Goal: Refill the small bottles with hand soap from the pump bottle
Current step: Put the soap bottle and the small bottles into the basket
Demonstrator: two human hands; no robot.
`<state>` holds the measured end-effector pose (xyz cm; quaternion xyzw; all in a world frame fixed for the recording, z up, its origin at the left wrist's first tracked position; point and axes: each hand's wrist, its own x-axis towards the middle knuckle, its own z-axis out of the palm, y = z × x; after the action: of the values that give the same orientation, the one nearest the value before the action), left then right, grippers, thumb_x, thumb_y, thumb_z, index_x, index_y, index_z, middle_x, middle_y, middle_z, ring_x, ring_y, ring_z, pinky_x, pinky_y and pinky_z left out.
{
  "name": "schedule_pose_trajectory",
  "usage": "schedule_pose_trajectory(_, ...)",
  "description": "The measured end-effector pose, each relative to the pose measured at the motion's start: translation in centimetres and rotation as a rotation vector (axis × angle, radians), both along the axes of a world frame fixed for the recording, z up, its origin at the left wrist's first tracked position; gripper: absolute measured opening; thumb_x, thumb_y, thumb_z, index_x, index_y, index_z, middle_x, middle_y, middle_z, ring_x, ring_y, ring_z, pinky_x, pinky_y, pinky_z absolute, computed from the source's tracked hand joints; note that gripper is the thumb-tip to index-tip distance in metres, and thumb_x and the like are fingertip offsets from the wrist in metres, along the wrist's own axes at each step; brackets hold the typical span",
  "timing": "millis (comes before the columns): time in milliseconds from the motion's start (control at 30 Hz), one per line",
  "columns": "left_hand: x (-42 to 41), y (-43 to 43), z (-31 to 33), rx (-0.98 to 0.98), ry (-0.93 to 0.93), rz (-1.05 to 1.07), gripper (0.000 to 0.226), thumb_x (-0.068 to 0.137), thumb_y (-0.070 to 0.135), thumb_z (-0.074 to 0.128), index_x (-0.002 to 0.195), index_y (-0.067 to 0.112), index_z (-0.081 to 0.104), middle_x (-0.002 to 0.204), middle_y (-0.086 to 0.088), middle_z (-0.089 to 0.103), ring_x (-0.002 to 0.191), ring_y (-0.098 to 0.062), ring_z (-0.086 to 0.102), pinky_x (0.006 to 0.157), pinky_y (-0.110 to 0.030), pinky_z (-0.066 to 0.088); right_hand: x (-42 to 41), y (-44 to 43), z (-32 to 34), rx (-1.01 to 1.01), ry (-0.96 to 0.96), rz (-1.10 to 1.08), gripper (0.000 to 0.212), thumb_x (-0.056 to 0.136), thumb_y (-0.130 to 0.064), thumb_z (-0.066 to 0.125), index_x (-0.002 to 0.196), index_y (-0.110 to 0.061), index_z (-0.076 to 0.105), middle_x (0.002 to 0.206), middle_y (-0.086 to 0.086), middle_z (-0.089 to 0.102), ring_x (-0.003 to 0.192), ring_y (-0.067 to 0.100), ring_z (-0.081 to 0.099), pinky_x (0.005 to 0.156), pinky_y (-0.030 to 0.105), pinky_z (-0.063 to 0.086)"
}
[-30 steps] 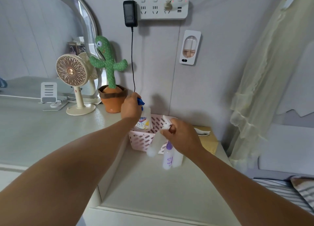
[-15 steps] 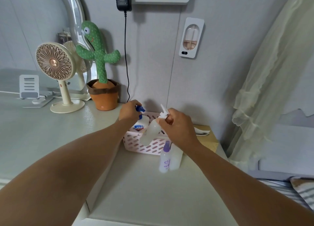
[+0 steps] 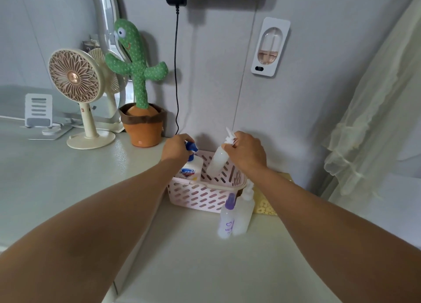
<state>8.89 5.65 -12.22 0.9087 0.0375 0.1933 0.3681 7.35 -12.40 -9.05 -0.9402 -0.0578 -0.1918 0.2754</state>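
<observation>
A white pump bottle (image 3: 191, 168) with a blue pump head stands in the left part of a pink slotted basket (image 3: 200, 195). My left hand (image 3: 176, 148) is closed over its blue pump. My right hand (image 3: 247, 153) grips the neck of a small frosted spray bottle (image 3: 218, 160), which tilts above the basket's right side. In front of the basket stand two more small bottles: one with a purple cap (image 3: 226, 218) and a clear one (image 3: 243, 208) beside it.
A toy cactus in an orange pot (image 3: 142, 111) and a cream desk fan (image 3: 78, 93) stand to the left on the higher desk. A black cable (image 3: 176, 63) hangs down the wall. A yellow box (image 3: 264, 208) lies behind the small bottles. A sheer curtain (image 3: 373, 111) hangs at right.
My right hand has lifted the frosted spray bottle up and back, from in front of the basket to above it. My left hand stays on the pump. The camera has tilted down.
</observation>
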Motion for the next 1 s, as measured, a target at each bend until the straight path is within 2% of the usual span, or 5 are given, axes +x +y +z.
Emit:
schedule_pose_trajectory(100, 0.0, 0.1, -0.1, -0.017, -0.01, 0.009, 0.026, 0.083, -0.006, 0.061, 0.102, 0.011, 0.066, 0.086, 0.0, 0.061, 0.076, -0.01, 0.055, 0.063, -0.014, 0.041, 1.7, 0.8, -1.0, -0.051, 0.087, -0.013, 0.018, 0.084, -0.034, 0.059, 0.093, -0.019, 0.062, 0.095, 0.005, 0.065, 0.084, 0.027, 0.062, 0.064, 0.029, 0.042)
schedule_pose_trajectory(233, 0.0, 0.2, -0.5, -0.026, -0.028, -0.004, 0.029, 0.083, -0.006, 0.059, 0.105, 0.011, 0.065, 0.081, 0.005, 0.058, 0.065, -0.002, 0.052, 0.048, -0.003, 0.036, 3.7, 2.1, -2.3, -0.177, 0.179, -0.025, 0.021, 0.084, -0.031, 0.06, 0.098, -0.016, 0.065, 0.096, 0.007, 0.066, 0.084, 0.027, 0.063, 0.064, 0.029, 0.046)
schedule_pose_trajectory(333, 0.1, 0.4, -1.0, -0.041, -0.04, 0.001, 0.03, 0.083, -0.006, 0.059, 0.107, 0.011, 0.064, 0.084, 0.004, 0.06, 0.062, 0.0, 0.049, 0.047, -0.003, 0.037, 4.9, 3.2, -3.3, -0.216, 0.22, -0.034, 0.027, 0.087, -0.033, 0.058, 0.105, -0.014, 0.064, 0.101, 0.01, 0.066, 0.09, 0.03, 0.063, 0.074, 0.036, 0.053)
schedule_pose_trajectory(633, 0.5, 0.5, -1.8, -0.073, -0.023, 0.027, 0.035, 0.082, -0.004, 0.061, 0.111, 0.016, 0.063, 0.105, -0.007, 0.066, 0.083, -0.014, 0.057, 0.078, -0.023, 0.047, 6.1, 5.1, -4.5, -0.363, 0.255, -0.053, 0.021, 0.089, -0.018, 0.054, 0.109, -0.014, 0.061, 0.109, 0.01, 0.062, 0.094, 0.028, 0.062, 0.069, 0.032, 0.047)
schedule_pose_trajectory(1000, 0.0, 0.2, -1.9, -0.097, -0.011, 0.03, 0.04, 0.086, -0.004, 0.056, 0.121, 0.013, 0.059, 0.112, -0.009, 0.064, 0.097, -0.02, 0.061, 0.086, -0.027, 0.049, 5.0, 4.5, -4.2, -0.339, 0.304, -0.006, 0.016, 0.089, -0.024, 0.06, 0.099, -0.013, 0.061, 0.088, 0.005, 0.064, 0.079, 0.022, 0.064, 0.061, 0.03, 0.049)
